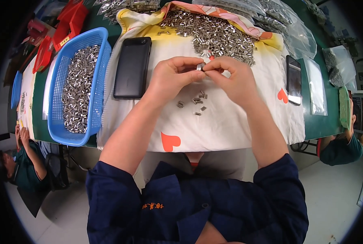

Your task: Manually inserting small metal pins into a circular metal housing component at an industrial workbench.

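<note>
My left hand [170, 78] pinches a small shiny metal piece [199, 67] between thumb and fingers, over the white cloth [226, 130]. My right hand [235, 80] meets it from the other side, thumb and forefinger closed at the same piece; whether they grip that piece or another is hidden. Beyond the fingertips spreads a large heap of short metal tubes [224, 38]. Several loose tubes [197, 100] lie on the cloth below my hands. A small red-and-white thing [210, 54] sits at the heap's near edge, partly covered by my right hand.
A blue basket [104, 49] full of metal tubes stands left, beside a black phone-like device [132, 69]. Another phone [293, 79] lies right, near clear plastic bags [315, 87]. Red bins [69, 22] are far left. Co-workers sit at both sides [342, 148].
</note>
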Available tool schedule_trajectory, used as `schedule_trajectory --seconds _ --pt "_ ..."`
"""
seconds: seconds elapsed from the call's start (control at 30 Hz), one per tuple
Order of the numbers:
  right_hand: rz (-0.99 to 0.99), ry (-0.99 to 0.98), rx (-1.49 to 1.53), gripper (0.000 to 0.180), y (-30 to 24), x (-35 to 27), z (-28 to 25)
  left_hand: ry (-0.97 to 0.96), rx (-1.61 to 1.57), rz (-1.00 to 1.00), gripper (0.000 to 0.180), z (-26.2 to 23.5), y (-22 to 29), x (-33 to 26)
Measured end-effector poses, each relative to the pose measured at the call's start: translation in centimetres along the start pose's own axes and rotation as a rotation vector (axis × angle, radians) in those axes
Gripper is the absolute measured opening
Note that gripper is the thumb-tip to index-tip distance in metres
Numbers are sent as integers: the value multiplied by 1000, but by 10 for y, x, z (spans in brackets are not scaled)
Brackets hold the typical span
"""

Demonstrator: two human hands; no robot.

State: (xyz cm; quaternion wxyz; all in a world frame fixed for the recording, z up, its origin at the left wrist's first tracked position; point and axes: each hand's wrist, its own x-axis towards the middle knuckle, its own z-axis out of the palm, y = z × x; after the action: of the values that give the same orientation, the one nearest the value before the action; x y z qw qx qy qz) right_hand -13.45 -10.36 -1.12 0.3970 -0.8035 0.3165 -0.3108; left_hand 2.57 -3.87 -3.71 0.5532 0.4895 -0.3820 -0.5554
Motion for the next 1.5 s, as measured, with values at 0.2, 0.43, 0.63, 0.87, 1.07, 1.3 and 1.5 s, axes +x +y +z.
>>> schedule_trajectory --seconds 0.2,0.43,0.63,0.87,1.07,1.3,1.5 --pt "205 -149 135 13 15 7 -7 -34 7 -24 29 1 -4 -1" --pt "-182 158 -550 11 40 20 7 -55 144 -36 27 6 -5 0" --pt "-160 84 -710 10 35 15 17 -21 38 -3 26 1 -6 2" --pt "-148 17 -661 9 28 9 12 42 -22 3 27 0 -6 5" --pt "-168 -39 -667 10 25 8 9 46 -38 7 28 -2 -5 6" --pt "142 2 221 12 15 5 9 17 -56 2 29 -3 -2 3" --pt "-141 -71 -422 15 25 1 10 27 -63 7 28 0 -6 4"
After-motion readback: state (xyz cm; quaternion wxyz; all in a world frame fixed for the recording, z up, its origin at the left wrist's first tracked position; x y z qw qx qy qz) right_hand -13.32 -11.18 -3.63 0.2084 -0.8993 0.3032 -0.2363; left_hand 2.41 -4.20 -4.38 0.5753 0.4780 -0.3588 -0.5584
